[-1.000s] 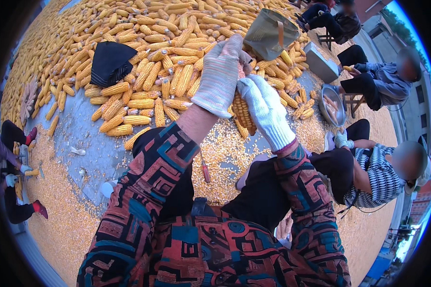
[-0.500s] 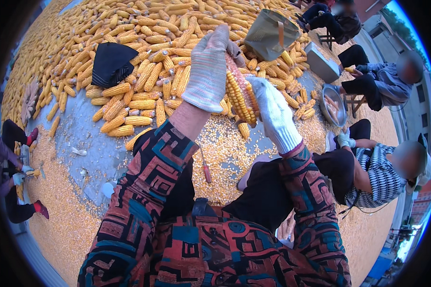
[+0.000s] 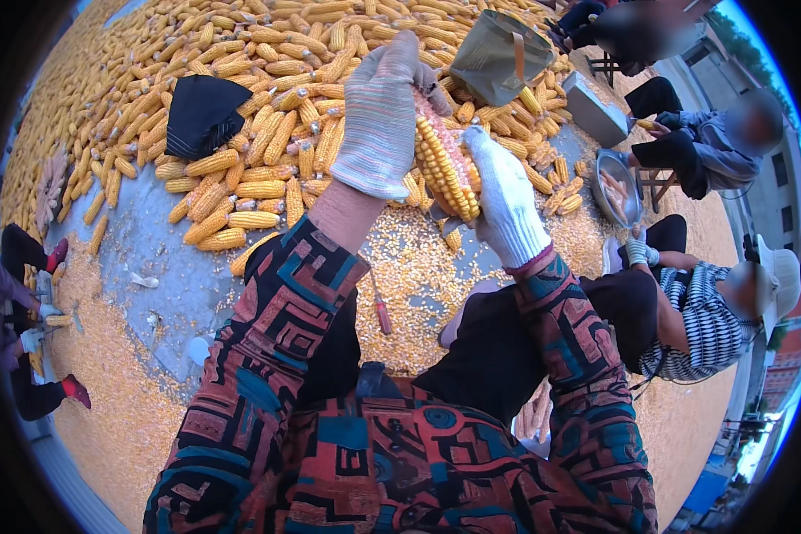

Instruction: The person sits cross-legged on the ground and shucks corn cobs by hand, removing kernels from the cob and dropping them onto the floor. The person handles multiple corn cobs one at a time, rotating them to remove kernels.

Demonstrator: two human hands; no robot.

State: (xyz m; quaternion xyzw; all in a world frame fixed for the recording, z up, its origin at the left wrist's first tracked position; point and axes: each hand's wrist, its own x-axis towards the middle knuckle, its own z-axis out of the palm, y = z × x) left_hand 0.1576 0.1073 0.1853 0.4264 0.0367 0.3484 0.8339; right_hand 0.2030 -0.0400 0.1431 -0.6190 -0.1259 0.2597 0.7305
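Note:
My left hand (image 3: 378, 125), in a striped grey glove, is closed around the upper end of a corn cob (image 3: 442, 169). The cob slants downward, with rows of yellow kernels on its left and lower part and bare pinkish core along its top and right side. My right hand (image 3: 505, 200), in a white knitted glove, is closed against the cob's lower right side; its palm side and part of its grip are hidden. Below the cob, a red-handled tool with a thin shaft (image 3: 383, 316) lies on loose kernels (image 3: 414, 343).
A large heap of corn cobs (image 3: 285, 67) spreads ahead, with a black cloth (image 3: 205, 116) and an olive bag (image 3: 500, 58) on it. To the right stand a pale box (image 3: 594, 109) and a metal basin (image 3: 616, 187) holding bare cobs. Other people sit at both sides.
Both my hands and the cob have shifted slightly left and up. The cob has turned a little, showing its kernel rows more broadly. At right, a neighbour's white hat has come more into view.

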